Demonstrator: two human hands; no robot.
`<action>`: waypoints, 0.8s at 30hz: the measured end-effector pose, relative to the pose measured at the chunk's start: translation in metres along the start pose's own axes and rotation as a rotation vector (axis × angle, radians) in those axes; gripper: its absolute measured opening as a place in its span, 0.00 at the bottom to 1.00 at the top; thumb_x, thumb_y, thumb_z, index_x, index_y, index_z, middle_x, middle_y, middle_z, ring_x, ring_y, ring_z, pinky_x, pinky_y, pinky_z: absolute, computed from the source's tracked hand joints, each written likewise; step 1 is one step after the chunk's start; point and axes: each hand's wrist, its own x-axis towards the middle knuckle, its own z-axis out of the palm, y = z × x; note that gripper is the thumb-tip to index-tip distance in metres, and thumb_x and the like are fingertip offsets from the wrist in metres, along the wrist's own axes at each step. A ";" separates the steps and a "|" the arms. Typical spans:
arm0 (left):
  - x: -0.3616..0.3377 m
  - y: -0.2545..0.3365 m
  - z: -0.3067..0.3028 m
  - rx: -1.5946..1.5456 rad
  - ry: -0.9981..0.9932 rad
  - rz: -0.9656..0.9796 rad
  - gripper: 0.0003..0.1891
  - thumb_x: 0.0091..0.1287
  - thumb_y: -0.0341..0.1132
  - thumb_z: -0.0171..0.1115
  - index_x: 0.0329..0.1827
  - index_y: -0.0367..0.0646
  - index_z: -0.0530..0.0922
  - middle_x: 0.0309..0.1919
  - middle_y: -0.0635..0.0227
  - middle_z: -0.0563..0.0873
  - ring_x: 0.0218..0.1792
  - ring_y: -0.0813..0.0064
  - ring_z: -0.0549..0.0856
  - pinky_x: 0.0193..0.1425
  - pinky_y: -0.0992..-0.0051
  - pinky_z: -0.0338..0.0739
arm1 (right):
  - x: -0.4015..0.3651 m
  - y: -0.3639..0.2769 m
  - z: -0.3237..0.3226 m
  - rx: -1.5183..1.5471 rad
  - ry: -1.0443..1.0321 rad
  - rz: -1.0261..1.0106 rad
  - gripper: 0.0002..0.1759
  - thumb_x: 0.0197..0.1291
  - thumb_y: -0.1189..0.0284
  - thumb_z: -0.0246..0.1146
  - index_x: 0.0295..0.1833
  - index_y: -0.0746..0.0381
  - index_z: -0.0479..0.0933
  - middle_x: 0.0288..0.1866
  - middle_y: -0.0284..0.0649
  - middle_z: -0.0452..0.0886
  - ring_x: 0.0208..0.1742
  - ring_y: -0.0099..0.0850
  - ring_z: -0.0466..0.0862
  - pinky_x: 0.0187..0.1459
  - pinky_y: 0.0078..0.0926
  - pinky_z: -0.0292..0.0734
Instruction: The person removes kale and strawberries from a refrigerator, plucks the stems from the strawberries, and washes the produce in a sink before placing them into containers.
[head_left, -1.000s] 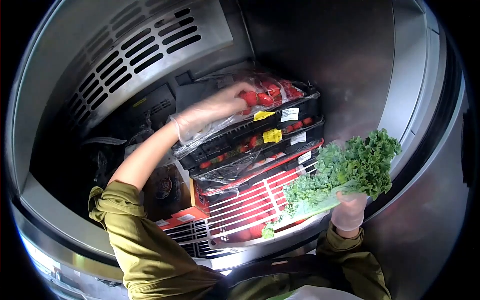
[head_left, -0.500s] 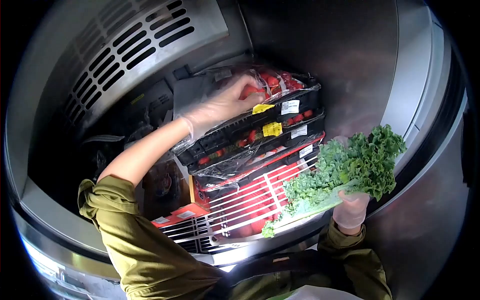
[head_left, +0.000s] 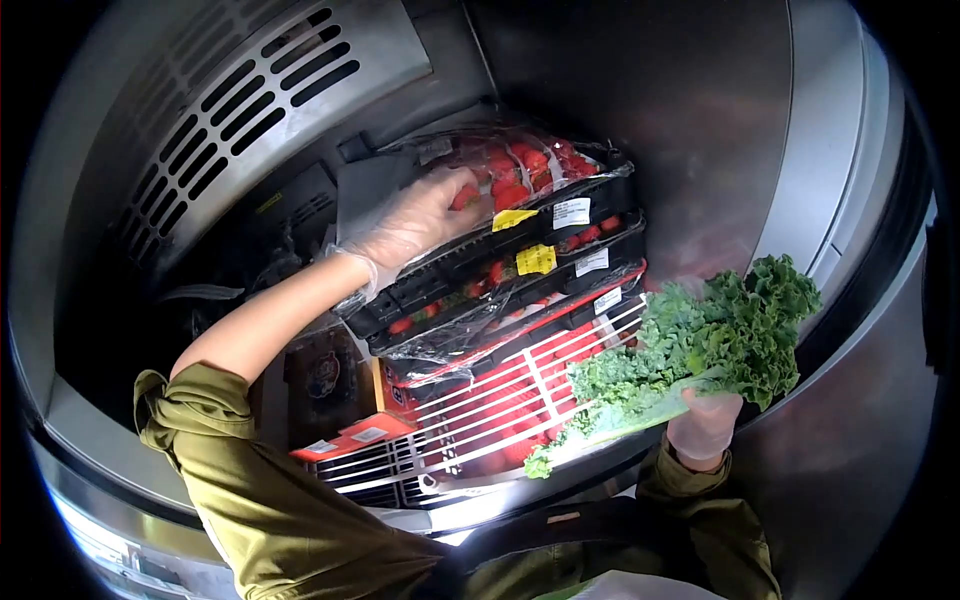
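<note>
Left hand (head_left: 415, 222), in a clear glove, lies palm down on the film over the top tray of strawberries (head_left: 545, 180). Its fingers are extended and slightly bent, pressing on the wrap and closed on nothing that can be seen; the thumb is hidden. The hand sits at the tray's left end, so the berries and the rest of the tray lie to its right and slightly farther in. The tray's long axis runs from lower left to upper right, roughly in line with the forearm. This tray tops a tilted stack: a second tray (head_left: 500, 275) is directly beneath it, a third tray (head_left: 520, 325) is below that, and the whole stack rests on the wire shelf (head_left: 480, 420). An orange box (head_left: 350, 438) sits just left of the stack at the shelf's front edge, and a vent grille (head_left: 250, 110) occupies the cabinet wall above and to the left. Right hand (head_left: 703, 425), also gloved, is closed around the bunch of curly greens (head_left: 700, 345). The bunch's long axis runs from over the front of the shelf up and to the right, and it is held apart from the stack. The left hand is the nearer to the strawberries; the right is occupied.
</note>
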 end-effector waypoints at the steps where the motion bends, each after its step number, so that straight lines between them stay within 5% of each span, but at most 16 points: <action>1: 0.002 0.005 -0.004 0.001 -0.035 -0.133 0.12 0.63 0.37 0.60 0.46 0.43 0.74 0.44 0.58 0.80 0.43 0.70 0.80 0.50 0.74 0.72 | 0.000 0.000 0.000 0.000 -0.002 -0.002 0.13 0.50 0.79 0.56 0.44 0.69 0.72 0.46 0.44 0.78 0.44 0.33 0.79 0.46 0.30 0.73; 3: 0.008 0.013 -0.011 0.008 -0.106 -0.404 0.14 0.63 0.41 0.60 0.46 0.43 0.75 0.42 0.56 0.81 0.43 0.72 0.79 0.49 0.74 0.72 | -0.002 0.000 -0.001 0.001 -0.002 0.001 0.13 0.50 0.79 0.56 0.44 0.69 0.72 0.46 0.44 0.78 0.44 0.33 0.79 0.46 0.30 0.73; 6: 0.017 -0.068 0.009 -0.133 0.260 -0.326 0.18 0.63 0.45 0.58 0.51 0.42 0.75 0.38 0.65 0.83 0.31 0.76 0.78 0.40 0.76 0.73 | -0.002 0.000 -0.003 0.008 -0.002 0.004 0.14 0.50 0.79 0.56 0.44 0.69 0.72 0.46 0.44 0.77 0.44 0.34 0.79 0.47 0.30 0.73; 9: 0.025 -0.049 -0.018 -0.248 0.012 -0.362 0.25 0.61 0.46 0.58 0.57 0.39 0.72 0.37 0.66 0.82 0.31 0.74 0.81 0.39 0.73 0.75 | -0.003 0.000 -0.003 0.005 -0.004 0.001 0.14 0.50 0.79 0.56 0.45 0.69 0.72 0.46 0.44 0.77 0.45 0.34 0.79 0.47 0.30 0.73; 12: 0.040 -0.067 -0.011 -0.454 -0.043 -0.462 0.24 0.61 0.46 0.58 0.56 0.41 0.73 0.31 0.71 0.78 0.23 0.81 0.73 0.29 0.78 0.70 | -0.004 0.001 -0.003 0.006 -0.004 0.004 0.15 0.50 0.78 0.56 0.45 0.69 0.72 0.47 0.44 0.77 0.45 0.34 0.78 0.47 0.30 0.73; 15: 0.057 -0.074 -0.003 -0.697 0.025 -0.317 0.21 0.62 0.45 0.58 0.54 0.42 0.74 0.26 0.74 0.75 0.20 0.87 0.68 0.21 0.82 0.62 | -0.003 0.002 -0.002 0.001 -0.001 0.006 0.15 0.50 0.78 0.56 0.46 0.69 0.71 0.47 0.44 0.77 0.45 0.34 0.78 0.47 0.31 0.73; 24: 0.049 -0.045 -0.010 -0.603 0.053 -0.526 0.17 0.64 0.43 0.56 0.50 0.41 0.74 0.23 0.75 0.72 0.19 0.87 0.67 0.19 0.85 0.60 | -0.003 0.002 -0.004 0.002 0.007 -0.004 0.16 0.50 0.77 0.56 0.47 0.69 0.71 0.47 0.44 0.77 0.46 0.34 0.78 0.48 0.31 0.73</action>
